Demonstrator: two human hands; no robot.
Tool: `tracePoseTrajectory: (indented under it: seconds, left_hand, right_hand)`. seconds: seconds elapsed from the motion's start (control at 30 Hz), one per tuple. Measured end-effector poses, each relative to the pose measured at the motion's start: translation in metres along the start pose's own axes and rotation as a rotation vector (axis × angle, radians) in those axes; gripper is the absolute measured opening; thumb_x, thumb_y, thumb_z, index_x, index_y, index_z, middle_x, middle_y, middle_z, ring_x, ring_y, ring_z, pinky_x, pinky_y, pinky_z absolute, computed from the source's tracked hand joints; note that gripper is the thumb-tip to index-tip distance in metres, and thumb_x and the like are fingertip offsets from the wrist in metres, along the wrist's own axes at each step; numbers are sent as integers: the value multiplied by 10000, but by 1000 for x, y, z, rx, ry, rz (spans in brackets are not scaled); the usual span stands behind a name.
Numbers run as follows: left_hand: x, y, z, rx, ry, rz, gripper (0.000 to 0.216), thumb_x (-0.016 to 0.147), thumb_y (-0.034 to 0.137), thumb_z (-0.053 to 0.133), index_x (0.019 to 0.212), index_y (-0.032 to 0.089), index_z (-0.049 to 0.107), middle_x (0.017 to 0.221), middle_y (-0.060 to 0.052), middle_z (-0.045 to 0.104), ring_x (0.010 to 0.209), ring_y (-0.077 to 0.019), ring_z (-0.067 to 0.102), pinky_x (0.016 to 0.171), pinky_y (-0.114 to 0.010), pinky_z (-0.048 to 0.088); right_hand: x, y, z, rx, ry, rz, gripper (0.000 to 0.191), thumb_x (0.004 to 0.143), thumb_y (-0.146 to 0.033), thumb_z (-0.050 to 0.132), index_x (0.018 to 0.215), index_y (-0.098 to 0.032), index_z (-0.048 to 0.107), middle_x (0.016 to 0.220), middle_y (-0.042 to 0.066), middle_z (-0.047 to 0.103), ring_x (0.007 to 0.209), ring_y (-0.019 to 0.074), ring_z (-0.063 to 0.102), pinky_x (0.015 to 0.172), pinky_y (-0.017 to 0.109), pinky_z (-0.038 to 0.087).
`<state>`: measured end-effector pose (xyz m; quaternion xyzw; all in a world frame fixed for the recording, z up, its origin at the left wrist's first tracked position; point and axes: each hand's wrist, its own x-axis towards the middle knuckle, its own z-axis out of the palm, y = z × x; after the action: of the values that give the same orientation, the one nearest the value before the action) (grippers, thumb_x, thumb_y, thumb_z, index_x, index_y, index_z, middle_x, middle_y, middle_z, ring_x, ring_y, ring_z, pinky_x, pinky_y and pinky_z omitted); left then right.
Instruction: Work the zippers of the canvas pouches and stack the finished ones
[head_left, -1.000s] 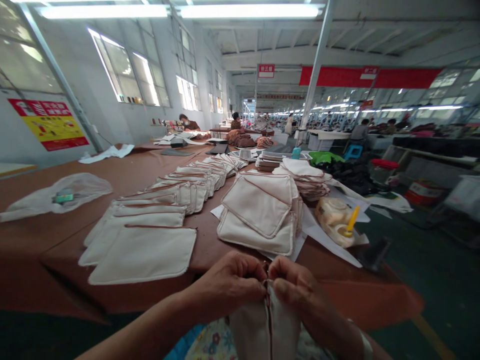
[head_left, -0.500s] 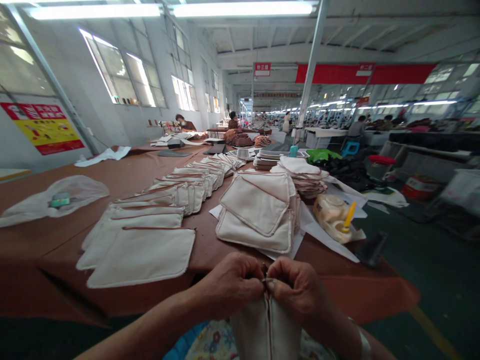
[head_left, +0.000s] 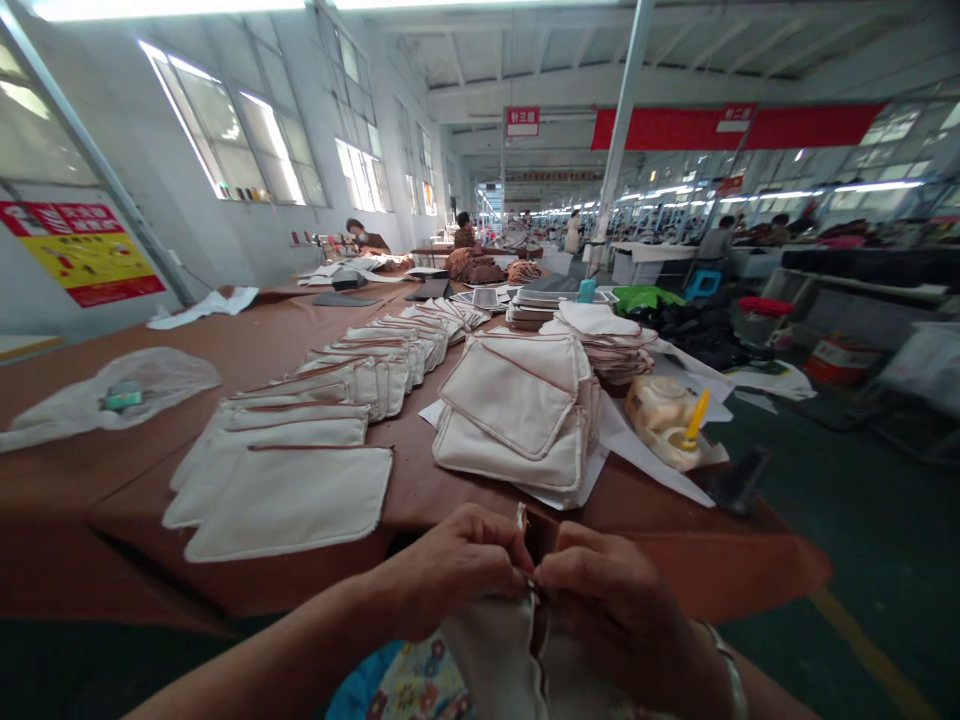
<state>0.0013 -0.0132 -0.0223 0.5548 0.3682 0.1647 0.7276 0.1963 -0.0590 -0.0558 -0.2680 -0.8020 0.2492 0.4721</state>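
A cream fabric piece [head_left: 495,655] with a brown-edged slit down its middle hangs over my lap, pinched near its top by both hands. My left hand [head_left: 469,560] is closed on the left side of the slit, a bit of the edge sticking up above its fingertips. Close beside it, my right hand [head_left: 607,580] grips the right side, its fingers curled and partly in shadow. What lies exactly between the fingertips is too small to make out. Beyond my hands lies a stack of cream fabric panels [head_left: 510,450] with brown edging.
Overlapping cream panels [head_left: 300,500] run in a row along the left of the brown-covered table [head_left: 60,500]. A clear plastic bag [head_left: 172,375] lies far left. A container with a yellow nozzle [head_left: 664,410] and a black object [head_left: 739,480] stand near the right edge. People sit farther back.
My right hand has turned and its fingers have curled further over the fabric. The slit now bends and gapes more, and a bit of edge stands up by my left fingertips. The view has tilted slightly.
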Motion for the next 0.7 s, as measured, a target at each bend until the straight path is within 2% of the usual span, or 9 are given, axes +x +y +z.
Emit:
tracePoseTrajectory:
  seconds: [0.1,0.23,0.33,0.4,0.47,0.57,0.63,0.7]
  left_hand:
    - [-2,0,2,-89,-2,-34,155,677,252,658,711,102,683,608,-5,562,502,-99,406,474,-218,259]
    - [-1,-6,0,-65,-36,-2,345,683,417,786,705,106,640,595,20,511,514,-80,352,502,-210,242]
    - [0,-6,-4,26,-117,56,408,713,477,776,747,97,632,631,19,503,557,-84,344,529,-213,237]
    - [-3,-2,-4,104,-145,101,415,765,500,728,773,99,620,664,15,503,585,-91,356,540,-214,253]
    - [-6,4,-4,204,-139,141,405,814,506,678,794,108,603,680,23,489,591,-90,355,530,-206,253]
    - [-10,13,-2,307,-118,165,382,863,498,622,793,125,574,648,49,423,557,-77,308,492,-195,217]
    - [-9,16,0,274,-126,176,384,882,497,595,770,132,554,640,53,383,550,-76,283,488,-191,214]
    - [-7,16,1,182,-131,165,386,886,495,586,756,134,547,650,46,380,556,-79,284,494,-190,231]
  right_hand:
    - [-5,4,-3,-171,-56,-71,198,850,-47,476,911,-182,608,721,14,478,618,129,425,547,256,271]
    - [-15,10,-4,-360,-123,-196,204,854,-91,514,1024,-173,595,705,13,475,590,137,386,531,281,218]
    - [-19,8,-4,-307,-117,-196,237,877,-105,498,1093,-176,564,726,21,510,598,146,428,537,280,263]
    - [-18,4,-7,-135,-62,-71,188,903,-145,495,1077,-191,552,784,30,553,657,155,493,585,273,342]
    - [-15,-3,-12,60,-14,156,155,961,-228,441,1052,-192,561,856,42,592,742,164,548,657,269,405]
    - [-4,-12,-22,260,-77,421,314,1019,-322,341,966,-168,609,902,55,621,791,162,563,693,257,433]
    - [3,-16,-27,304,-136,446,288,993,-358,429,922,-153,618,869,43,607,760,154,535,673,248,425]
    - [7,-19,-27,295,-134,435,225,934,-365,553,917,-147,607,831,22,573,734,143,490,655,240,406]
